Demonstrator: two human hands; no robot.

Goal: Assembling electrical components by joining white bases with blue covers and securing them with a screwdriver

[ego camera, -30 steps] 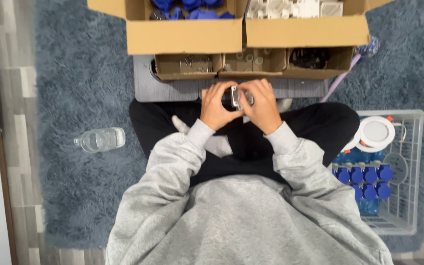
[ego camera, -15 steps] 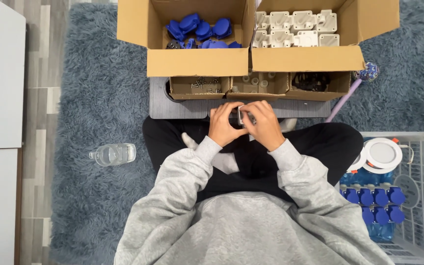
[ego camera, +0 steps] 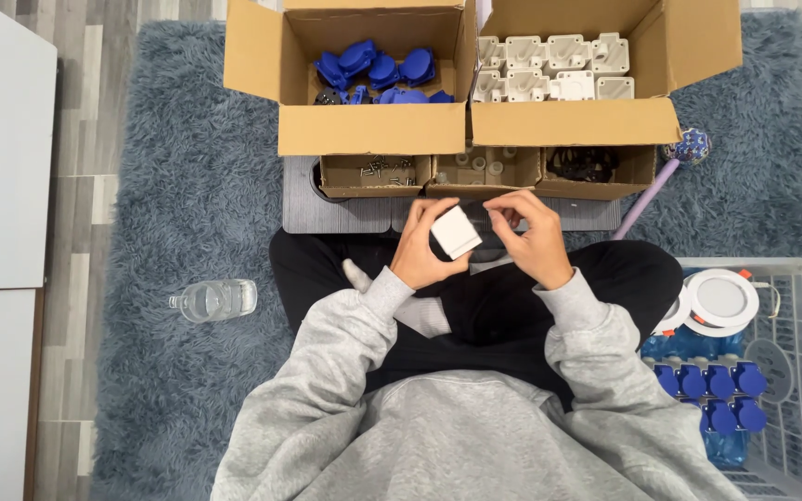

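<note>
I sit cross-legged on a grey-blue rug. My left hand (ego camera: pixel 420 249) grips a small white square part (ego camera: pixel 456 232) over my lap. My right hand (ego camera: pixel 531 237) is curled beside it, fingertips pinched at the part's right edge on something too small to make out. Both hands hover just in front of a low grey tray (ego camera: pixel 345 215). Beyond it stand two open cardboard boxes: the left box (ego camera: pixel 371 128) holds blue plastic parts (ego camera: pixel 378 70), the right box (ego camera: pixel 575 121) holds white plastic parts (ego camera: pixel 549 67).
Three small cardboard trays sit under the box flaps, with screws (ego camera: pixel 378 169), small white bits (ego camera: pixel 485 167) and black rings (ego camera: pixel 582 162). A water bottle (ego camera: pixel 211 300) lies left. A wire basket (ego camera: pixel 791 371) at right holds round white lamps (ego camera: pixel 721 299) and blue pieces (ego camera: pixel 712 385).
The view has tilted up, showing more of the boxes. The piece in my hands has turned, so a white square face shows where a dark round piece was seen.
</note>
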